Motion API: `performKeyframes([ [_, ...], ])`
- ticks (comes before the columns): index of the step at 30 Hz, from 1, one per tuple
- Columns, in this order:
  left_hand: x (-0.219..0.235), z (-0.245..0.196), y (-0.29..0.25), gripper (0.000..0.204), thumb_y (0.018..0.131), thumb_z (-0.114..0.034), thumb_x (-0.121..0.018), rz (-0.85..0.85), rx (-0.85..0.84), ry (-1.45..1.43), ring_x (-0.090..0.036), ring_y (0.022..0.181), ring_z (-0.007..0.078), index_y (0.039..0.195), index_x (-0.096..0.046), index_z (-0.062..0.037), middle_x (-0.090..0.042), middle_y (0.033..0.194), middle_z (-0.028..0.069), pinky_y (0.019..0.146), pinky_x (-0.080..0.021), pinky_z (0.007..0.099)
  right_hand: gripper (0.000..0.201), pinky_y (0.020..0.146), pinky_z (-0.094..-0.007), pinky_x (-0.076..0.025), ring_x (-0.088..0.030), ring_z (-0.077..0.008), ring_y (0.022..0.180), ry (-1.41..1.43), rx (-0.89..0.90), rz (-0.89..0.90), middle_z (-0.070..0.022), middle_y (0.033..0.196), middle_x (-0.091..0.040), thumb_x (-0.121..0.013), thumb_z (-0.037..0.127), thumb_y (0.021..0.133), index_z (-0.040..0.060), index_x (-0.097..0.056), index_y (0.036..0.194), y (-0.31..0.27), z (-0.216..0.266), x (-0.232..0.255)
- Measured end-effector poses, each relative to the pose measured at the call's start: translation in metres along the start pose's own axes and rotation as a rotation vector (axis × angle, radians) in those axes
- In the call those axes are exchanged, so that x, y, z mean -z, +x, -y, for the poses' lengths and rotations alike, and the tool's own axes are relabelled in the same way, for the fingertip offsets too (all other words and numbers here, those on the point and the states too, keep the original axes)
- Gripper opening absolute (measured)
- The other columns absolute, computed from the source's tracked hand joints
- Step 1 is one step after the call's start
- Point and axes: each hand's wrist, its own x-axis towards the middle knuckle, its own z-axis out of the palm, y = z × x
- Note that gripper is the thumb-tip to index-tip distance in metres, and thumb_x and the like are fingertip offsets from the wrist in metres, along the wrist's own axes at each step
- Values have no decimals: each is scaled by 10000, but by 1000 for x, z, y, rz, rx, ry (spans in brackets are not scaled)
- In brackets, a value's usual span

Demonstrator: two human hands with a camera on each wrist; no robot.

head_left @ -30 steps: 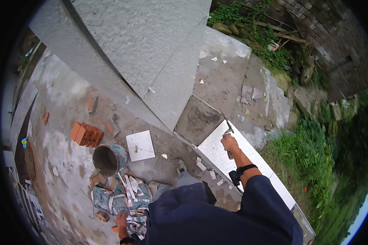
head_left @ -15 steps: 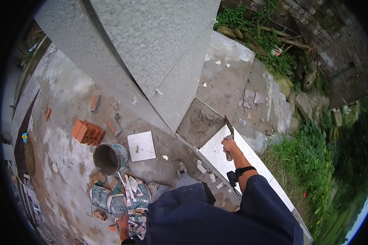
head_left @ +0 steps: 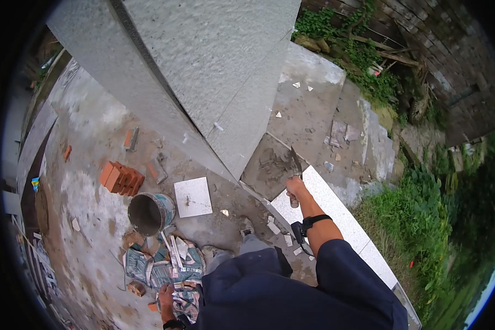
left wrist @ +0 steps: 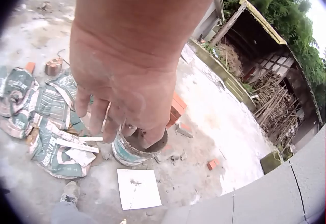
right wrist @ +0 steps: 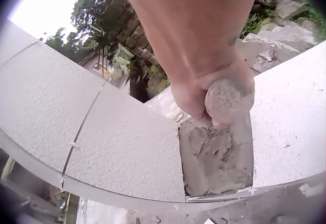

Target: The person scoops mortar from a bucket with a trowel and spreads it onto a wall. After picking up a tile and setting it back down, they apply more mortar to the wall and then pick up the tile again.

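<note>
My right hand point(head_left: 295, 187) grips a trowel point(head_left: 296, 160) by its handle, at the near edge of the mortar patch. The round handle end point(right wrist: 224, 101) shows beyond the fist in the right wrist view. Grey, rough-surfaced mortar point(head_left: 267, 165) fills the gap between the wall and a white speckled tile point(head_left: 335, 212) on the ledge. The blade overlaps the mortar's right side in the head view. My left hand point(left wrist: 122, 96) hangs low with loosely bent fingers and nothing in them, above the ground near the torn bags point(head_left: 159, 269).
A wall of large pale tiles point(head_left: 214, 71) rises beside the mortar. On the ground stand a bucket point(head_left: 150, 214), a loose white tile point(head_left: 193, 197) and a stack of orange bricks point(head_left: 121, 178). Tile scraps point(head_left: 273, 227) lie along the ledge's foot; grass point(head_left: 407, 220) grows on the right.
My right hand has moved left off the white tile towards the mortar, and the trowel blade has swung over the mortar's edge. The left hand stays nearly where it was.
</note>
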Motion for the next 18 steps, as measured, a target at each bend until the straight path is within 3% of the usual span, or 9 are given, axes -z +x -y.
performKeyframes([
  [3, 5, 17, 7, 385, 880, -166, -604, 57, 8, 15, -621, 749, 150, 1192, -612, 61, -662, 914, 86, 651, -500, 267, 340, 555, -389, -538, -698, -293, 628, -59, -29, 34, -205, 768, -690, -529, 228, 844, -84, -641, 922, 4, 11, -8],
  [5, 8, 22, 6, 377, 885, -173, -597, 99, -6, 93, -618, 746, 148, 1187, -617, 52, -663, 918, 82, 644, -498, 267, 280, 462, -359, -464, -580, -205, 510, 49, 57, 72, -121, 690, -602, -574, 239, 854, -40, -570, 870, 2, 17, -10],
  [6, 8, 23, 5, 368, 890, -180, -590, 140, -18, 170, -615, 743, 147, 1181, -622, 43, -664, 921, 78, 637, -496, 267, 280, 462, -359, -464, -580, -205, 510, 46, 59, 72, -121, 690, -602, -574, 239, 854, -40, -570, 870, 0, 22, -10],
  [8, 4, 26, -2, 368, 891, -191, -586, 116, 28, 114, -608, 736, 144, 1177, -625, 37, -662, 907, 71, 627, -491, 267, 354, 619, -419, -547, -699, -325, 663, -115, 136, 7, -223, 773, -688, -557, 231, 829, -100, -634, 927, -4, 32, -14],
  [12, 5, 25, -9, 391, 882, -211, -583, 85, 104, 9, -602, 741, 147, 1185, -625, 31, -662, 897, 68, 626, -487, 267, 376, 638, -420, -547, -700, -324, 679, -130, 206, -46, -235, 802, -687, -575, 248, 827, -95, -616, 975, -3, 39, -21],
  [14, 11, 34, -2, 396, 880, -207, -585, 70, 89, 62, -602, 745, 148, 1191, -621, 36, -661, 900, 67, 637, -489, 266, 407, 553, -400, -527, -655, -263, 578, -164, 232, 77, -206, 770, -653, -620, 265, 819, -91, -575, 1011, 7, 38, -22],
  [18, 14, 30, 1, 406, 881, -195, -590, 79, 1, 105, -594, 731, 135, 1201, -611, 54, -655, 892, 60, 618, -475, 254, 437, 553, -394, -529, -658, -265, 583, -145, 192, 154, -211, 776, -655, -624, 271, 823, -103, -562, 1040, 18, 28, -27],
])
